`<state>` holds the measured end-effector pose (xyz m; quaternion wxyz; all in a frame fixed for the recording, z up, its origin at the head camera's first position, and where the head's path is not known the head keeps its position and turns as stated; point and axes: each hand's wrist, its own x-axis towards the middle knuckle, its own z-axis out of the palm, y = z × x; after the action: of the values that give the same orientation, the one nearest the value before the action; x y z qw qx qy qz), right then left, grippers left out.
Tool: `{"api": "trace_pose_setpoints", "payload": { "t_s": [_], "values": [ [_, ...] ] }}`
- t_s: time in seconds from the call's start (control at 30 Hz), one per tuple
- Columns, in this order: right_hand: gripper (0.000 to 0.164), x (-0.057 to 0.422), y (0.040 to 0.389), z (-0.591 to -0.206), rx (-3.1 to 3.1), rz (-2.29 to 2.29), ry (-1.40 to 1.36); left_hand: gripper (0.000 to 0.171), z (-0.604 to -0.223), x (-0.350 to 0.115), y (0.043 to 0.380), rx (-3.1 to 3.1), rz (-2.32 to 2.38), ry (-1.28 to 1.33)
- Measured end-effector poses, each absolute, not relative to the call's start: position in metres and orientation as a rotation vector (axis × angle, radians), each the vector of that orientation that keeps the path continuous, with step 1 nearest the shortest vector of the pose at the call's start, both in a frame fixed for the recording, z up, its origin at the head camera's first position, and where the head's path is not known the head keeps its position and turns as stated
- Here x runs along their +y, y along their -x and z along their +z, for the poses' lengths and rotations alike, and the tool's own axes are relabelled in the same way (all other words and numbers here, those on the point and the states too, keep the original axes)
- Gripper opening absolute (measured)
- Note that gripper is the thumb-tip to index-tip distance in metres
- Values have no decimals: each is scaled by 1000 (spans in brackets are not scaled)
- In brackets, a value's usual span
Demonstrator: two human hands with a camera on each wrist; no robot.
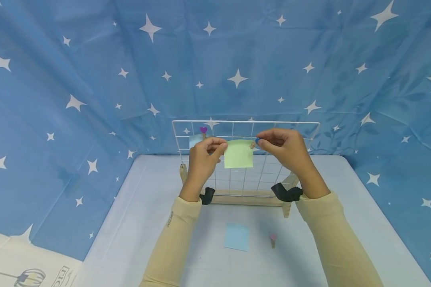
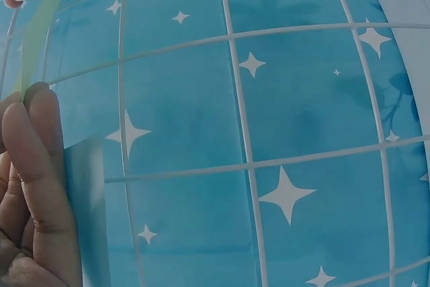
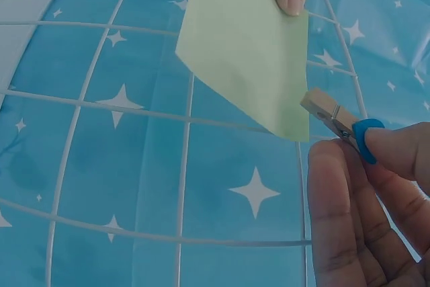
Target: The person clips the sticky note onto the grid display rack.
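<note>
My left hand (image 1: 204, 159) pinches the upper left corner of a light green paper note (image 1: 238, 156), which hangs in front of a white wire grid (image 1: 215, 121). My right hand (image 1: 291, 149) pinches a small wooden clothespin (image 3: 329, 111) by its blue-topped end. In the right wrist view, the clothespin's tip lies right at the green note's edge, by the upper right corner. Behind my left hand, a light blue note (image 1: 194, 140) is on the grid, beside a clothespin with a purple heart (image 1: 203, 130).
On the white table (image 1: 158, 239), in front of the grid, lie another light blue note (image 1: 236, 237) and a clothespin with a pink top (image 1: 273, 240). Wooden feet and a wooden bar (image 1: 244, 200) support the grid. A blue star-patterned cloth (image 1: 215, 56) hangs behind.
</note>
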<state>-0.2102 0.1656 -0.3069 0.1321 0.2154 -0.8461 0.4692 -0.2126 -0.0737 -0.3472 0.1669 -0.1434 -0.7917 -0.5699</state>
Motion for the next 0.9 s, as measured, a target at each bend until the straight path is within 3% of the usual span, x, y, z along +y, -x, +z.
{"api": "trace_pose_setpoints", "payload": {
  "t_s": [0.9],
  "values": [
    [14,154,214,-295,-2416,1120,-660,22,-350,-63,219,-2203,-1574,366]
  ]
}}
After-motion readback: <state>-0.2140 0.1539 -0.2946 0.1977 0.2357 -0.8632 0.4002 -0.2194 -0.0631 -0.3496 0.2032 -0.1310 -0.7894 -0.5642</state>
